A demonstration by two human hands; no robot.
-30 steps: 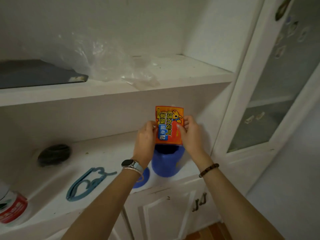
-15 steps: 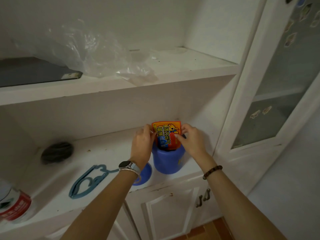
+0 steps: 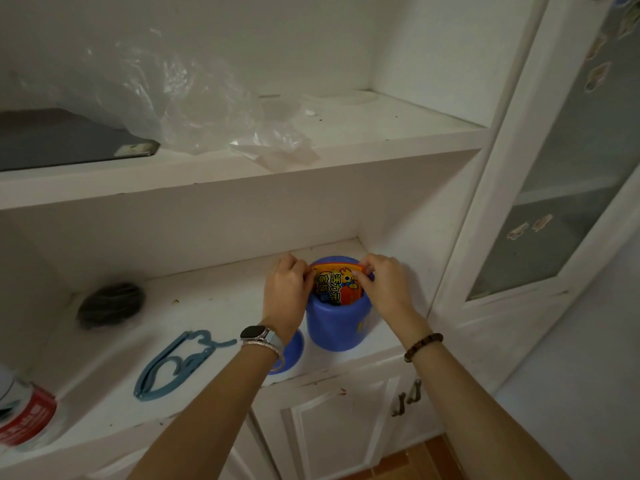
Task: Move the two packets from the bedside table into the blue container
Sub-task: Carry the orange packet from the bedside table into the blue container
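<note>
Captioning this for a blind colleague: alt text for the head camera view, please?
The left hand and right hand pinch the top corners of an orange packet sunk mostly into a blue container on a white shelf. A blue disc and blue hanger lie left of it.

1. Crumpled clear plastic bag (image 3: 166,98) on the upper shelf (image 3: 381,133), partly over a dark flat slab (image 3: 59,140).
2. Blue hanger (image 3: 173,367) lying on the lower shelf (image 3: 214,306), near a dark round object (image 3: 110,304).
3. Red-and-white can (image 3: 24,414), far left.

The head-worn camera looks forward and down, from close by, onto a round blue plastic container (image 3: 337,327) in a white shelf unit (image 3: 242,188).
</note>
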